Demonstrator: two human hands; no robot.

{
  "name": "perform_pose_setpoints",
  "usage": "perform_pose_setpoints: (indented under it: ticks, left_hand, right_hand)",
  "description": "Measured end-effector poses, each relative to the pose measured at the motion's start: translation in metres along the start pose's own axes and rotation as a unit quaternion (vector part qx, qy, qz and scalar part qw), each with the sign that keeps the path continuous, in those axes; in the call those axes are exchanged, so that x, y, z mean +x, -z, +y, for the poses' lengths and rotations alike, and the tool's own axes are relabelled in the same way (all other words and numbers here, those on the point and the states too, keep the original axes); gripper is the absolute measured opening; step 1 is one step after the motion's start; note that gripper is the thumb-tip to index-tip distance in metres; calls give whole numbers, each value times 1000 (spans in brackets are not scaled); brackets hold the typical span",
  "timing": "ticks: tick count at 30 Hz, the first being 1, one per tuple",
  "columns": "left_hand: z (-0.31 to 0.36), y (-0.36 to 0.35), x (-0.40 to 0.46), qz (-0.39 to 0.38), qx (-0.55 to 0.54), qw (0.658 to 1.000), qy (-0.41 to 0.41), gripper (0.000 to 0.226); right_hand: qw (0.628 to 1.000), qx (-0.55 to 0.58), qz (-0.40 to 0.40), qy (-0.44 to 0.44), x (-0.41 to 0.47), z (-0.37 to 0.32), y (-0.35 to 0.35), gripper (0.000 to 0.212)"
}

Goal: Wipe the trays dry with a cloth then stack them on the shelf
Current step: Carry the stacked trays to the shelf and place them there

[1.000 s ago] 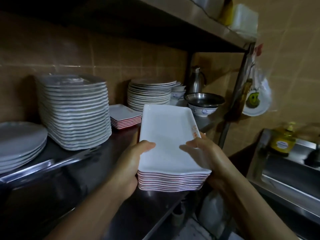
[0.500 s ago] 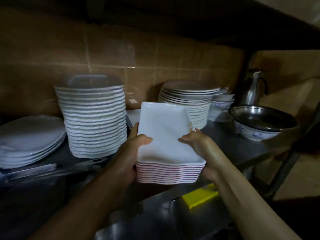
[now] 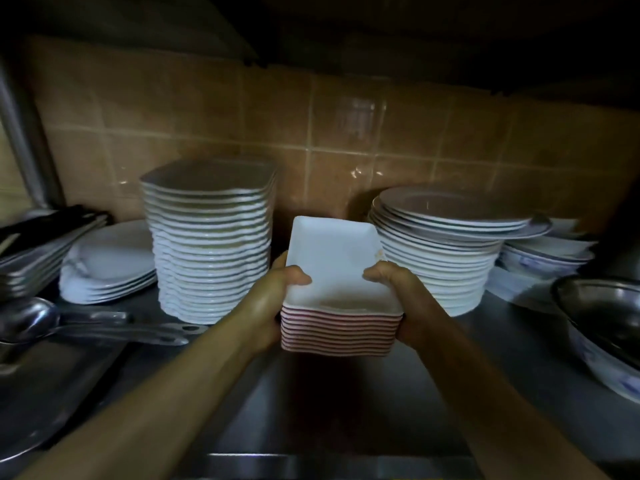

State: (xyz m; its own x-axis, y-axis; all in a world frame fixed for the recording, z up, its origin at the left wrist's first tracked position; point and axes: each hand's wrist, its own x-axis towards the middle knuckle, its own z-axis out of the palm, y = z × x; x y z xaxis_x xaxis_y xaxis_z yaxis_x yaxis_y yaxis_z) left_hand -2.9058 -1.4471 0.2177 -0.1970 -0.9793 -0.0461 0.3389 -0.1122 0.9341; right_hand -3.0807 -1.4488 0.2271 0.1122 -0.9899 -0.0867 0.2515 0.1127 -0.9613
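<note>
Both hands on the trays [image 3: 337, 268]: left hand [image 3: 266, 303] wraps the left edge, thumb curled over the top rim; right hand [image 3: 398, 296] does the same on the right edge. Grip is closed firm on both sides, fingers under, I judge. The pile of white trays with red rims hangs over the shelf [image 3: 346, 403], in the gap between the tall plates [image 3: 211, 247] on the left and the round plates [image 3: 446, 258] on the right. Can't tell if its base touches the steel yet. Step in hand: set it down in that gap. Keep the pile level, push straight back, mind both neighbour piles, they sit just beside. Lower the far edge first, then slide my fingers out from under. Ladle [image 3: 86, 323] lies left, apart, no issue.
</note>
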Motion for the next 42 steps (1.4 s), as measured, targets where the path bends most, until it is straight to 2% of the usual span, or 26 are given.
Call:
perform_pose_setpoints:
  ticks: [5, 13, 19, 29, 32, 35, 36, 37, 38, 39, 40, 41, 42]
  left_hand:
    - [3, -1, 12, 15, -15, 1000, 15, 42]
    - [3, 6, 24, 20, 3, 1000, 24, 45]
    - [4, 11, 29, 10, 7, 999, 32, 37]
    - [7, 10, 35, 47, 27, 997, 56, 39]
    - [8, 9, 35, 63, 40, 995, 66, 34]
    - [10, 7, 33, 70, 53, 993, 84, 28]
    - [11, 6, 33, 75, 55, 992, 87, 27]
    - [12, 6, 33, 80, 57, 991, 89, 27]
    - [12, 5, 33, 86, 59, 990, 91, 26]
    - [13, 4, 32, 94, 61, 989, 96, 25]
    - [14, 4, 32, 102, 65, 987, 101, 23]
    - [14, 3, 31, 107, 71, 986, 108, 21]
    - [15, 2, 30, 109, 75, 985, 113, 19]
  right_hand:
    - [999, 21, -2, -38, 19, -2, 4, 39]
    - [999, 27, -10, -43, 36, 5, 5, 37]
    - [998, 13, -10, -55, 42, 6, 6, 32]
    - [994, 51, -11, -94, 41, 5, 12, 35]
    - [998, 29, -20, -43, 29, 3, 16, 36]
    - [987, -126, -11, 96, 2, 6, 15, 30]
    - [963, -219, -6, 155, -9, 9, 15, 44]
    - [918, -330, 6, 221, -18, 16, 15, 66]
    - [845, -452, 26, 285, -23, 24, 16, 88]
    - [756, -553, 46, 348, -26, 32, 16, 102]
    - [666, -630, 73, 394, -27, 39, 15, 110]
    - [591, -684, 99, 416, -26, 45, 13, 112]
    - [540, -718, 117, 423, -24, 48, 10, 114]
